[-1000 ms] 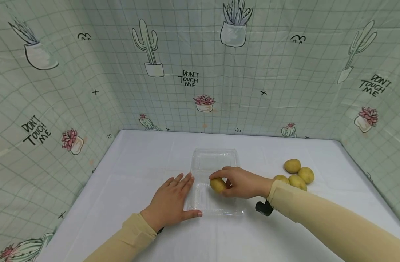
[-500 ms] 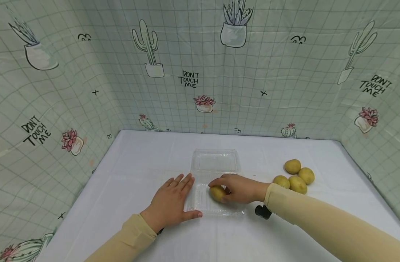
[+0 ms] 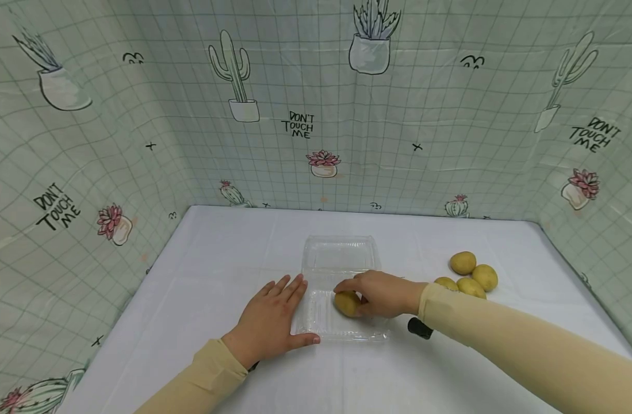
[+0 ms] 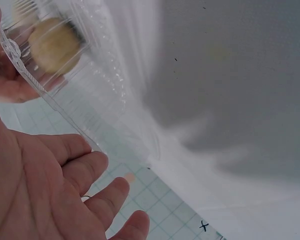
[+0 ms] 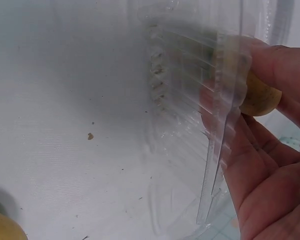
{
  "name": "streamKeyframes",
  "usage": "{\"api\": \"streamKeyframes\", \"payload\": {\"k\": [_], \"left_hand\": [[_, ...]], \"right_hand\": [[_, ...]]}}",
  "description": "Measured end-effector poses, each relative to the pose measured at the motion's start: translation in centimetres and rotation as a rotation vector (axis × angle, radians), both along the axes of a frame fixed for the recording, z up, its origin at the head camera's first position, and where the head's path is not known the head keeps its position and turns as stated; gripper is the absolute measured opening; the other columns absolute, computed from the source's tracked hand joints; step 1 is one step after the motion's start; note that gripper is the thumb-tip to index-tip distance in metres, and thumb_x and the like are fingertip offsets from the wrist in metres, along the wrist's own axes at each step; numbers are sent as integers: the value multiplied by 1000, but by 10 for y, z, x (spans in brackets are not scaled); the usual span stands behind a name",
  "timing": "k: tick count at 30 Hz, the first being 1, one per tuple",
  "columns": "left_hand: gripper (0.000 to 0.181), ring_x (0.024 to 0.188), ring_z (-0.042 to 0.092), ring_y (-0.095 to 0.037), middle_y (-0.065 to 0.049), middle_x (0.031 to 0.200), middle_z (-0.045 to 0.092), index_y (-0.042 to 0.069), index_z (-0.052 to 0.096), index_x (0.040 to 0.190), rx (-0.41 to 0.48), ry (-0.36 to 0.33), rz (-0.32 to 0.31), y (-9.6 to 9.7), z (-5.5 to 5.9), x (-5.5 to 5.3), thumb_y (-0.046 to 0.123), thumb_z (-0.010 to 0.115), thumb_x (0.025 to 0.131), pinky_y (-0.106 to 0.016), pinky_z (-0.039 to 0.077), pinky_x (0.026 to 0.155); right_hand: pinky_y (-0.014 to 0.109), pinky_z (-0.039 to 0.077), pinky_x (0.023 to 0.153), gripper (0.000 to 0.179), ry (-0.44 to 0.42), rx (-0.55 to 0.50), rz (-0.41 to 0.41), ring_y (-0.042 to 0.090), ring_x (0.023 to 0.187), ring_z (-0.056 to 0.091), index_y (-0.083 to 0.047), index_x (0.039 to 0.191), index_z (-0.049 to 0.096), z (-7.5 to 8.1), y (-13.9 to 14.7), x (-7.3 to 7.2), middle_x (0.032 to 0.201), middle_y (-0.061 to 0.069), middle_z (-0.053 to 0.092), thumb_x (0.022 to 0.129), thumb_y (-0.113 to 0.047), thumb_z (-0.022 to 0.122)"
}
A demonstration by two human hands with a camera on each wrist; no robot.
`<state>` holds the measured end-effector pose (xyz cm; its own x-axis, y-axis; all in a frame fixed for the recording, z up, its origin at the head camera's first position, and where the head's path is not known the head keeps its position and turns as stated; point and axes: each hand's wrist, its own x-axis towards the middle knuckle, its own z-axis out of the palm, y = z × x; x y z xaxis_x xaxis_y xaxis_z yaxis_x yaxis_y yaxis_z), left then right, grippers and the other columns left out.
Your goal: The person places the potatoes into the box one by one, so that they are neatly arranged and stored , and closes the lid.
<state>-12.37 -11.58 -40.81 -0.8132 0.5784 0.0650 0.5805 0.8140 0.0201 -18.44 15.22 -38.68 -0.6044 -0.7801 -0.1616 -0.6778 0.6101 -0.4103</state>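
A clear plastic clamshell container [image 3: 321,322] lies opened out on the table, its lid [image 3: 340,253] toward the back. Over its near half my right hand [image 3: 385,294] holds a potato [image 3: 347,303] between thumb and fingers. In the right wrist view the potato [image 5: 262,95] shows partly through the container's ribbed wall [image 5: 190,95]. Fingers spread and straight, my left hand [image 3: 271,316] touches the container's left edge. The left wrist view has that hand's palm [image 4: 45,185] beside the clear wall, with the held potato [image 4: 55,46] behind the plastic.
To the right, several potatoes [image 3: 463,263] sit in a group, one partly behind the right sleeve. White cloth covers the table [image 3: 233,241]. A patterned curtain [image 3: 274,75] rises at the back and sides. A black wrist device [image 3: 419,328] hangs under the right wrist.
My right hand has lowered the potato toward the near half of the container, then shifted slightly right and back with it. The left hand has stayed in place.
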Motion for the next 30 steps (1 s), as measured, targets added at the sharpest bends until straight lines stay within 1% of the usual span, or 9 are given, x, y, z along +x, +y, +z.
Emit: {"api": "streamKeyframes", "payload": {"k": [3,6,12,15,19,26,30], "left_hand": [[101,142,35,-34,-14,156,37,0,40,151,0,2,0,0,0,0,77,52,86,-51,31,112],[101,143,34,-34,-14,157,36,0,40,151,-2,2,-1,-1,-1,0,77,51,87,-51,31,113],[101,143,35,-34,-14,156,37,0,40,151,0,14,-3,-2,-2,0,78,49,87,-50,31,113],[102,142,35,-33,-14,156,37,0,40,151,-5,18,-1,-2,-3,0,78,49,86,-50,31,113],[102,143,34,-33,-13,157,37,1,40,152,-21,18,4,-2,-3,-1,79,48,86,-49,31,113],[103,142,35,-33,-13,156,37,1,41,151,-21,31,1,-2,-4,-1,80,47,86,-49,32,113],[103,142,35,-33,-13,157,37,2,40,152,-11,30,-2,-2,-7,-2,81,47,85,-49,32,112]], "right_hand": [[27,53,83,48,-25,5,-7,10,90,61,-8,134,61,-1,-4,-3,118,-3,65,89,-6,75],[26,53,84,48,-31,14,-11,8,92,62,-10,136,60,-3,-9,-5,120,-5,65,90,-8,74],[26,53,82,47,-10,40,-18,6,85,61,-14,135,61,-5,-15,-9,108,-8,66,90,-13,75],[27,53,82,49,-24,61,-41,6,85,63,-14,135,59,-2,-15,-8,106,-6,67,90,-14,76],[28,54,83,51,-45,52,-50,9,90,65,-12,136,58,2,-14,-8,107,-2,69,89,-13,77],[27,54,85,51,-57,35,-37,9,91,65,-14,135,58,-1,-16,-9,109,-3,68,89,-11,77],[27,53,84,52,-67,39,-52,7,91,65,-15,136,58,-2,-16,-10,108,-3,69,88,-12,78]]}}
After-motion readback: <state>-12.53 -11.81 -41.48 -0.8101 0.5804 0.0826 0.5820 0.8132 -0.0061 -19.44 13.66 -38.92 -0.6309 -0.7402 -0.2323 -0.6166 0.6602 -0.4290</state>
